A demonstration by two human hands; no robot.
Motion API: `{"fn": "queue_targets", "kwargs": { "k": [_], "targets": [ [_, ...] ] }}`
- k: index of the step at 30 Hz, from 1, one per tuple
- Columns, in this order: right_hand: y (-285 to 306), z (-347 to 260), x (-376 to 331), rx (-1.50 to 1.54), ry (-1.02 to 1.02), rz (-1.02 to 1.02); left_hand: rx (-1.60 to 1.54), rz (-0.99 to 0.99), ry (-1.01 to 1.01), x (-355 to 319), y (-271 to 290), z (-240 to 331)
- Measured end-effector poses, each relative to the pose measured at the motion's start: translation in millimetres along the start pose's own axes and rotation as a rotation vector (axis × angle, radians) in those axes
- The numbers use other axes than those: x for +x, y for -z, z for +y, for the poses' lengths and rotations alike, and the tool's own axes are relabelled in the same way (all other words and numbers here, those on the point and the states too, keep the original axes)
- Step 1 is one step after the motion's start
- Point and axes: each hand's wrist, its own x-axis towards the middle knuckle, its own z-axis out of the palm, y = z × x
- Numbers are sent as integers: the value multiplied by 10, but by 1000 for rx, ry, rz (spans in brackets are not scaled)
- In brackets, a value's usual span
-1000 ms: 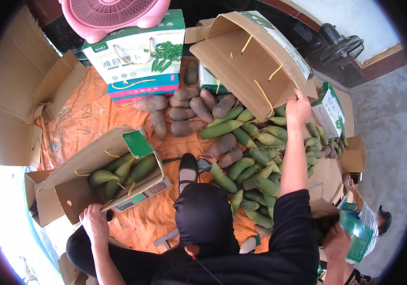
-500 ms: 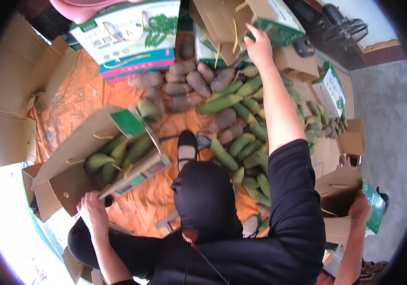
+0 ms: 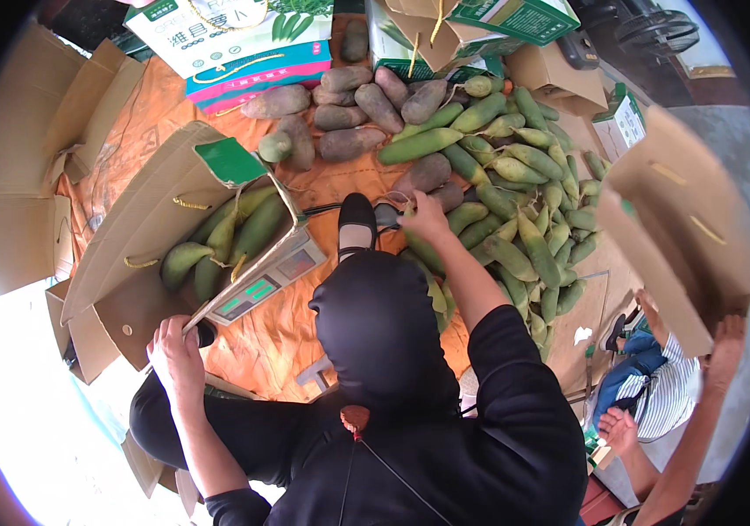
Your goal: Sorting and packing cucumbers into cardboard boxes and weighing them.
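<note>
the open carton (image 3: 143, 241) on the scale (image 3: 265, 280) holds a few green mangoes (image 3: 257, 228); most of the pile (image 3: 515, 202) is unpacked. left hand (image 3: 175, 351) grips the carton's edge, and right hand (image 3: 425, 219) closes on one mango from the pile.

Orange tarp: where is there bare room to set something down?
Bare orange tarp shows left of the brown tubers, above the open carton. Smaller patch below the scale. Crowded right: green fruit pile around right hand.

The right hand's fingers (image 3: 410, 213) hide among green mangoes (image 3: 515, 210).
</note>
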Motion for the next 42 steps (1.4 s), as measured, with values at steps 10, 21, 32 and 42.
{"fn": "queue_targets", "kwargs": {
  "k": [10, 21, 32, 42],
  "targets": [
    [-230, 239, -455, -148, -201, -149, 45, 3, 1, 23, -24, -55],
    [-495, 1434, -370, 723, 87, 87, 1, 54, -54, -14, -73, -108],
    [2333, -1695, -1123, 1065, 655, 313, -2, 56, -75, -132, -42, -195],
    [1592, -3542, -1355, 1223, 911, -354, -45, 186, -162, -224, 0, -228]
  ]
}}
